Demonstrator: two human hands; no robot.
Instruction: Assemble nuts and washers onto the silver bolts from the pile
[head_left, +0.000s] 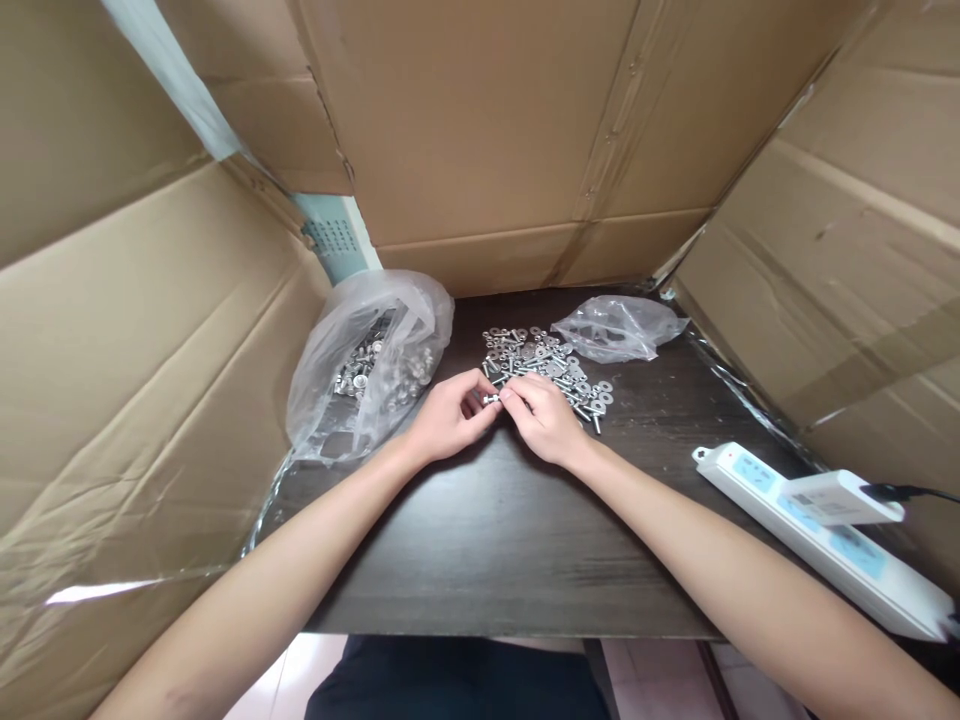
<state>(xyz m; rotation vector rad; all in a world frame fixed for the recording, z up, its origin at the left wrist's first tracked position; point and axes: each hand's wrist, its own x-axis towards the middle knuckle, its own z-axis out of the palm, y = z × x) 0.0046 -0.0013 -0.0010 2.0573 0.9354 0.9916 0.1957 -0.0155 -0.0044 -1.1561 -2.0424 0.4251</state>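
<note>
A small silver bolt (490,399) lies between my two hands, over the near edge of a hardware pile. My left hand (455,415) pinches it by one end. The fingertips of my right hand (541,415) are closed at its other end; whether a nut or washer sits there is hidden by the fingers. Just behind the hands, loose bolts, nuts and washers (536,352) are heaped on the dark table (480,540). To the left of my left hand stands an open clear plastic bag (405,300) with more metal hardware (360,375) inside.
A crumpled clear plastic bag (622,328) lies at the back right. On the right side is a white power strip (825,535) with a white adapter (844,497) and black cable plugged in. Cardboard walls (495,120) enclose the table at the back and both sides.
</note>
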